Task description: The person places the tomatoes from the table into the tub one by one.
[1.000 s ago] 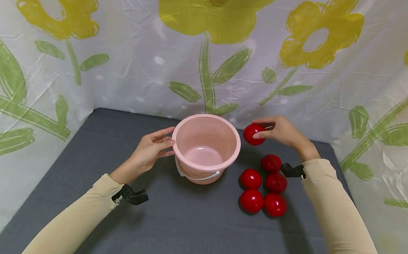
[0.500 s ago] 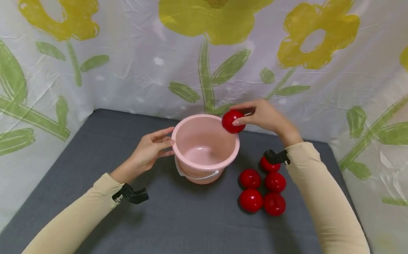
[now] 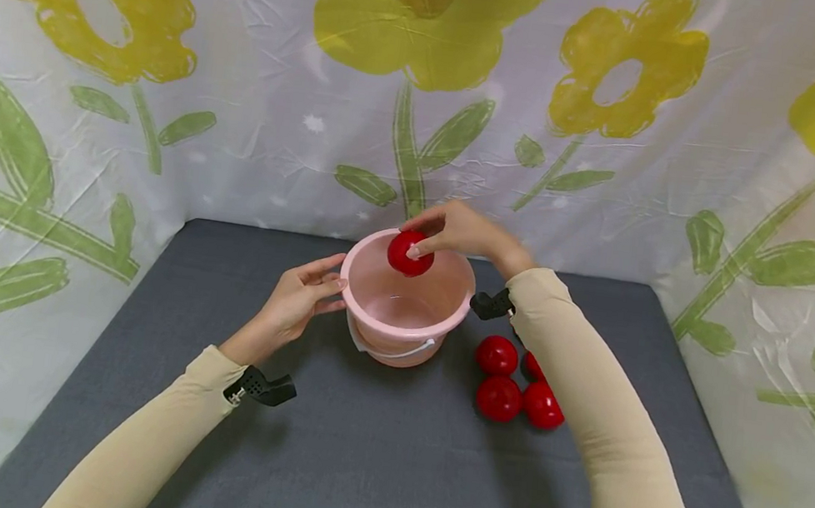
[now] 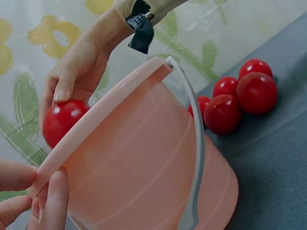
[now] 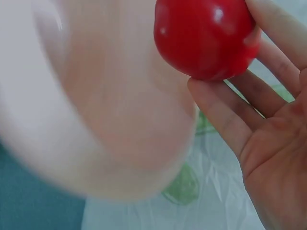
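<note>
A pink bucket [image 3: 397, 341] with a pale handle [image 4: 197, 158] stands upright on the dark cloth. Its rim is pinched at the left side by my left hand [image 3: 295, 298], thumb and fingers on either side of the edge. Over the bucket's mouth, my right hand [image 3: 459, 230] holds a glossy red tomato [image 3: 410, 254] between thumb and fingers. The right wrist view shows this tomato [image 5: 206, 38] close up beside the blurred bucket wall. Several more tomatoes [image 3: 499, 399] sit in a cluster to the right of the bucket, partly hidden by my right sleeve.
A dark grey cloth [image 3: 353, 466] covers the table. White sheets [image 3: 263, 129] printted with yellow flowers hang behind and at both sides. Black wrist straps [image 3: 262, 388] sit on both forearms.
My right hand has carried the tomato leftward from beside the bucket to above its mouth. My left hand and the bucket have stayed in place.
</note>
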`<state>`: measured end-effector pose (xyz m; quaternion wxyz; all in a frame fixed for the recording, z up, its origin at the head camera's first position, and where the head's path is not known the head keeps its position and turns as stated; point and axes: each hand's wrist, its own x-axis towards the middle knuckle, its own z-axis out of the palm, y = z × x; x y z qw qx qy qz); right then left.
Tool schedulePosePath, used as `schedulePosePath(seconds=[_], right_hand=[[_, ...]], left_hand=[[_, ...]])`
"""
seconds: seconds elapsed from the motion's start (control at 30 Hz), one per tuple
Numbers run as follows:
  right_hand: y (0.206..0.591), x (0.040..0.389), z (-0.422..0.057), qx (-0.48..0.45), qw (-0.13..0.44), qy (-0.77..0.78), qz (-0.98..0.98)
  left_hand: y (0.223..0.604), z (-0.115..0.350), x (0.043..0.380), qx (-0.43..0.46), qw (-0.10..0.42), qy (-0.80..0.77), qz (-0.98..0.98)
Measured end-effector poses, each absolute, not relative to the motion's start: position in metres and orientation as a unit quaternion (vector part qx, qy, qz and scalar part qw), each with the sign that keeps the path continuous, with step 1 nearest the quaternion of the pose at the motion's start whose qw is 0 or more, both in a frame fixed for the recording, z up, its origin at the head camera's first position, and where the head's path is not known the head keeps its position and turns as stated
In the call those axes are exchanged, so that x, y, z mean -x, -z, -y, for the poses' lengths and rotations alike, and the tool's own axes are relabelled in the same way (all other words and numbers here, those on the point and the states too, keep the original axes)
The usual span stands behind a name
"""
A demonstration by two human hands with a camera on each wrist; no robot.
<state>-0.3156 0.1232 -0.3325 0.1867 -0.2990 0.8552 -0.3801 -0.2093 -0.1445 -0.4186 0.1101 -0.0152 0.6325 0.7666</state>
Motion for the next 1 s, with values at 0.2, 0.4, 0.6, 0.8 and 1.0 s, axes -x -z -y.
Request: schedulePosePath(seconds=[0.2, 0.4, 0.6, 0.8, 1.0], right_hand=[[0.337, 0.318, -0.106, 0.308, 0.215, 0.357, -0.855], [0.341, 0.321, -0.096, 0.301, 0.242, 0.334, -0.86], [0.345, 0.319, -0.087, 0.299, 0.278, 0.342, -0.846], [0.352, 0.316, -0.081, 0.303, 0.287, 0.328, -0.847], [0.359, 0.316, -0.078, 0.299, 0.304, 0.313, -0.849]], left_hand=[[0.418, 0.145, 0.21, 0.017, 0.111, -0.766, -0.633], [0.417, 0.144, 0.209, 0.025, 0.111, -0.762, -0.637], [0.418, 0.144, 0.21, 0.031, 0.106, -0.758, -0.643], [0.418, 0.143, 0.209, 0.032, 0.109, -0.754, -0.647], [0.416, 0.142, 0.209, 0.034, 0.112, -0.753, -0.647]])
